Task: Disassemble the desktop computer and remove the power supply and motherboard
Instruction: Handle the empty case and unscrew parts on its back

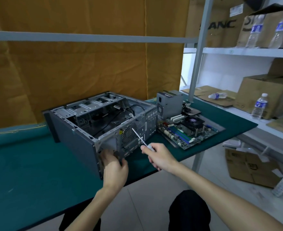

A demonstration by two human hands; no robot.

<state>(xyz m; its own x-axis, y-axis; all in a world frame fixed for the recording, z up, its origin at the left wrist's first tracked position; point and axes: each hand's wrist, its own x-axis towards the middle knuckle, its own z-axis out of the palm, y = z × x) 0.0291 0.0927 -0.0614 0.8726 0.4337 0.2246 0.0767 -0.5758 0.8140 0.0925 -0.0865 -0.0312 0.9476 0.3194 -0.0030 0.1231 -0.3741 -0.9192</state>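
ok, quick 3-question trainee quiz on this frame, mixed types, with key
1. True or false: the motherboard is still inside the case.
2. Which hand holds the screwdriver?
3. The power supply stands: A) inside the case B) on the table, behind the motherboard C) on the shelf.

Key:
1. False; it lies on the table, right of the case.
2. The right hand; the left hand grips the case's rear corner.
3. B

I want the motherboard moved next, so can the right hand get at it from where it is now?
Probably yes, once freed: the motherboard lies flat on the table with nothing over it, just beyond the right hand. But that hand is closed on a screwdriver, which it would need to set down first.
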